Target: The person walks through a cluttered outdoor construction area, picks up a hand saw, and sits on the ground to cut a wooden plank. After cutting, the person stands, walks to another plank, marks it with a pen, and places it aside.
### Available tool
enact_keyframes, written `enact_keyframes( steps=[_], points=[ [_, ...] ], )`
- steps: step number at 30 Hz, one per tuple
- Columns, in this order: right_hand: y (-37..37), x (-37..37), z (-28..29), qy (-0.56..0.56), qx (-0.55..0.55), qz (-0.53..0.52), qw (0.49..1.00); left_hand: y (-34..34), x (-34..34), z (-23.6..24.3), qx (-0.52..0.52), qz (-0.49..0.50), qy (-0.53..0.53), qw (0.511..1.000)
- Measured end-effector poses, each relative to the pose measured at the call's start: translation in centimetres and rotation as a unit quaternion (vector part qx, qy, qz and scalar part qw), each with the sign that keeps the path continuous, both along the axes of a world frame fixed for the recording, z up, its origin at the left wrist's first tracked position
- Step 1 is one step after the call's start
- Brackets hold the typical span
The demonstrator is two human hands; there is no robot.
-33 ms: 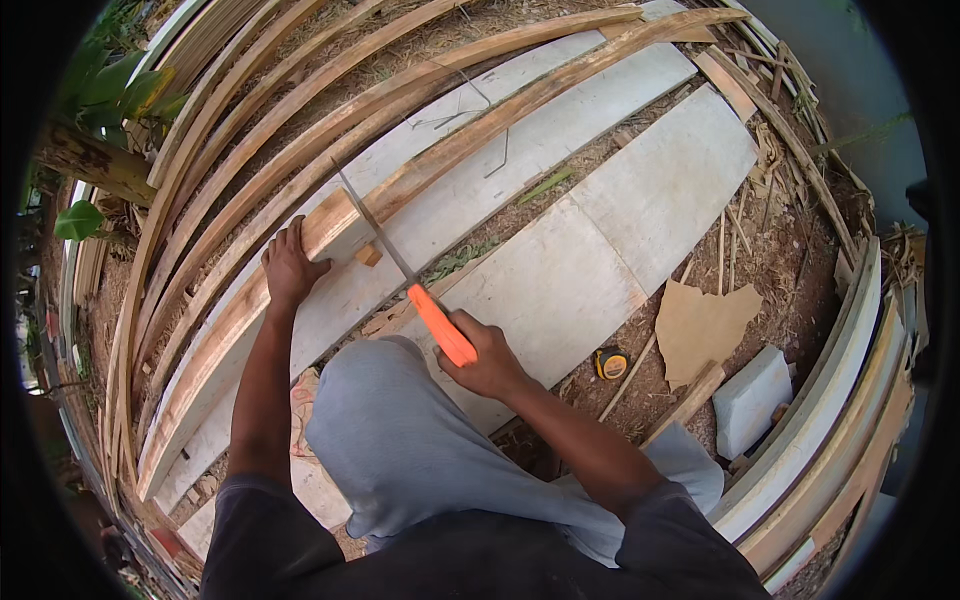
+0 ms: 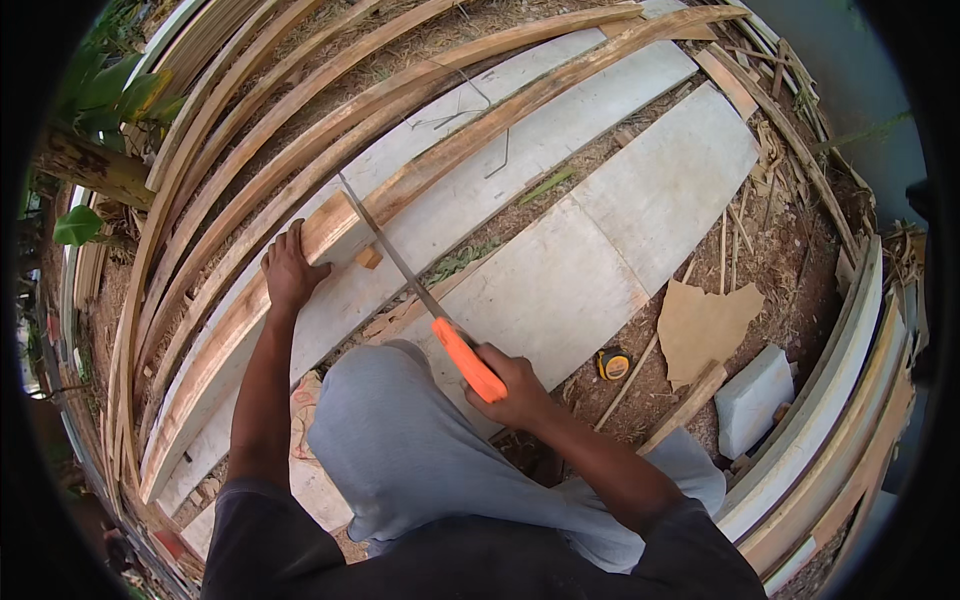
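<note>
My right hand [image 2: 512,388] grips the orange handle of a handsaw [image 2: 405,270]. The saw's thin blade runs away to the far left and lies across a long wooden beam [image 2: 325,232], near the beam's middle. Just left of the blade, my left hand [image 2: 290,268] clasps the beam, fingers over its top and thumb on the near side. Beneath the beam, close to the blade, is a small wood block [image 2: 369,257]. How deep the blade sits in the wood cannot be made out.
Pale boards [image 2: 560,270] lie on the ground under and beside the beam. Several long timbers [image 2: 300,160] stretch across the far left. To the right are a tape measure [image 2: 613,363], a torn brown sheet [image 2: 705,325], a whitish block [image 2: 752,402] and stacked planks [image 2: 810,450].
My right hand has drawn the handsaw back toward me, down and to the right, so less blade sticks out past the beam. My left hand stays in place.
</note>
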State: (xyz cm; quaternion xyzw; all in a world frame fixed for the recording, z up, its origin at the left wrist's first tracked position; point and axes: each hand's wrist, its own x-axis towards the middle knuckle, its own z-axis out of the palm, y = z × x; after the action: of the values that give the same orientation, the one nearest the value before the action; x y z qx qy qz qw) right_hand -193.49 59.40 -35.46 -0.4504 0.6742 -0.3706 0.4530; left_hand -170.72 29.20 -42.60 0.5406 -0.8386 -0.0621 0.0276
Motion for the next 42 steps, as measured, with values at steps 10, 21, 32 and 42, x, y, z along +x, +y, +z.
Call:
enact_keyframes(
  steps=[10,21,32,42],
  points=[
    [-12.7,0.5,-6.4,-0.011,-0.139,-0.040,0.989,-0.6,-0.6,-0.7,-0.037,0.001,-0.013,0.999],
    [0.8,-2.1,-0.8,-0.003,-0.030,-0.018,0.999,-0.6,-0.4,-0.5,-0.029,-0.001,0.009,1.000],
    [7.1,-2.8,-0.3,0.017,-0.076,0.015,0.997,-0.6,-0.8,-0.4,-0.022,0.019,-0.007,1.000],
    [-6.3,0.8,-4.8,-0.023,-0.069,-0.019,0.997,-0.5,-0.8,0.1,-0.018,0.002,-0.002,1.000]
  ],
)
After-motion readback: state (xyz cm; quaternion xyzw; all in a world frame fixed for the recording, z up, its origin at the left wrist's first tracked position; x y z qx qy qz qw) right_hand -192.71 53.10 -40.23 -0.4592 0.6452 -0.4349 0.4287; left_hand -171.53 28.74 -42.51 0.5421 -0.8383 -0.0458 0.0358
